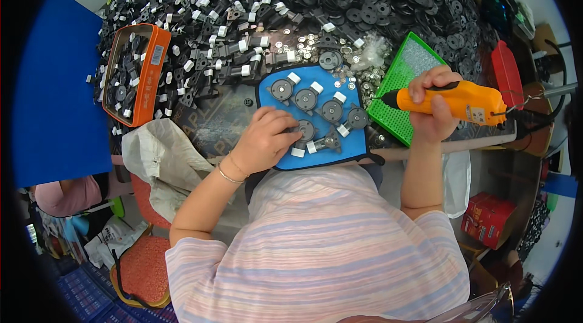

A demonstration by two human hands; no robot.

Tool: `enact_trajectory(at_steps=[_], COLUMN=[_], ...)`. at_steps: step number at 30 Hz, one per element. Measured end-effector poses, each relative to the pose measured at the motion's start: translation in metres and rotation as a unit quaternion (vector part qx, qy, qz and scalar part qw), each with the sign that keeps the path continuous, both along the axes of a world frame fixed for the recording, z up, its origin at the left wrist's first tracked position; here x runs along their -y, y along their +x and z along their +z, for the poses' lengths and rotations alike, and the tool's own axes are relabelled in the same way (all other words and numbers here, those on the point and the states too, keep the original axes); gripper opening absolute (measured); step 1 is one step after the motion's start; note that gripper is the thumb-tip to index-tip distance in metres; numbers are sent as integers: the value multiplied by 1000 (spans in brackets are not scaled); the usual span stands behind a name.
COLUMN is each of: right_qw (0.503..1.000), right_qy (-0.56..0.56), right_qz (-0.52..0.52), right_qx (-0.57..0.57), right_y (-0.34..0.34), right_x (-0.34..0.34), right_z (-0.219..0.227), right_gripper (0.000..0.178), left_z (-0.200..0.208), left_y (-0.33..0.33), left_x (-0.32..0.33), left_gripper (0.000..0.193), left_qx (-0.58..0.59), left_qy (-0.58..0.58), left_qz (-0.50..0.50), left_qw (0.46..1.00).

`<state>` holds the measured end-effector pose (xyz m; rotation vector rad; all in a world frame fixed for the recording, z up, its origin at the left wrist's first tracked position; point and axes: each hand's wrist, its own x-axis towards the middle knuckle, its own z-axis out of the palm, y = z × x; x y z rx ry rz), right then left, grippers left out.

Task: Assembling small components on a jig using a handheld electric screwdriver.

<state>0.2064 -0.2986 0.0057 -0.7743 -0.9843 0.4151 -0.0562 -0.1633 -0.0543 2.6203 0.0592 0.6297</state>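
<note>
At the far left of the table (209, 125), an orange basket (148, 80) stands with black parts and white-tabbed pieces inside. A pale cloth (161, 153) hangs at the near edge, just left of my left forearm. Then comes my left hand (267, 134), reaching over the left side of a blue mat (354, 149). Its fingers are bent, the tips touching a round black disc assembly (306, 129); I cannot tell whether they pinch it or only rest on it. That assembly lies on the near half of the mat, its long axis running from the disc toward me, white tab nearest my body. Just right of it lies another white-tabbed part (328, 141), and beyond the two, four more disc assemblies (332, 111) slant across the mat from far left to right.

At the mat's right edge, the tip of an orange electric screwdriver (473, 101) hangs by a green mesh basket (393, 121) of small silvery pieces. My right hand (432, 104) is wrapped around the screwdriver, which lies nearly level, pointing left. The touched assembly is left of that tip and closer to my body; my left hand is at it, my right well apart.
</note>
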Motion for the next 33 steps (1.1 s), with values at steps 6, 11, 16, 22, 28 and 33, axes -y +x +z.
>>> enact_trajectory(at_steps=[6,11,16,22,28,33], right_qw=[999,996,993,989,981,979], right_qy=[-6,-19,-24,-17,-37,-87], right_qz=[43,86,116,144,191,172], right_qx=[-6,-11,-8,-34,-24,69], right_y=[-25,-45,-53,-62,-75,-80], right_x=[-8,-16,-20,-24,-32,-39], right_z=[1,3,4,5,2,-1], right_gripper=[26,26,25,26,28,22], left_z=[14,5,1,5,3,3], left_y=[2,15,18,10,10,15], left_x=[6,20,21,18,15,9], left_gripper=[43,51,49,44,43,42], left_qx=[-79,-77,-75,-91,-117,-132], left_qy=[-63,-54,-41,-67,-63,-59], left_qz=[74,184,191,153,134,120], left_qw=[992,978,978,982,982,982])
